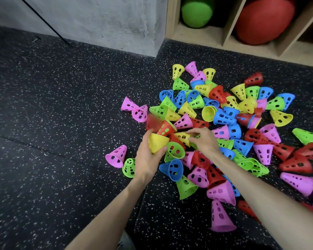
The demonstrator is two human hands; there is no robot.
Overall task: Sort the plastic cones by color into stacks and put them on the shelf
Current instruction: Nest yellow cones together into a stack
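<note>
The left hand [148,157] grasps a stack of yellow cones [156,144] (perforated, nested) at the pile's [224,112] left edge; the right hand [204,140] pinches 1 yellow cone [182,137] beside it. The shelf [226,35] holds a green ball [196,12] and a red ball [264,20]. The speckled floor [52,123] lies open at left.

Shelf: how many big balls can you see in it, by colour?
Green ball: 1
Red ball: 1
Total: 2
</note>
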